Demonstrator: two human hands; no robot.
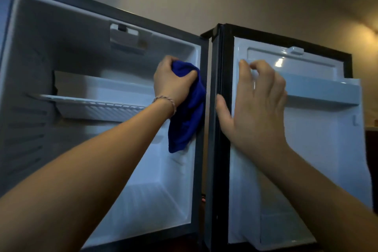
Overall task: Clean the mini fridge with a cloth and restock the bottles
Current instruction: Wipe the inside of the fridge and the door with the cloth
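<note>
Head view shows the left hand (173, 83) gripping a bunched deep-blue cloth (187, 108), fingers and thumb curled round its upper part, pressing it to the right inner wall of the open grey-and-white mini fridge (102, 63). The cloth's loose tail hangs below that hand. The right hand (253, 104) lies spread on the inner liner of the black-framed white fridge door (319, 141), thumb on the hinge-side edge, fingertips bent at the door's upper grey plastic shelf (323, 92). A white wire rack (92, 106) sits to the left of the left hand. No bottles are in view.

Risks noted:
- The hanging tail could catch on the wire rack and shift it if a stroke runs leftward.
- The right thumb sits beside the hinge gap; any swing of the door could pinch it.
- The loose bunching gives uneven contact, so wall patches may go unwiped.
- Heavy bracing could strain the door shelf.
</note>
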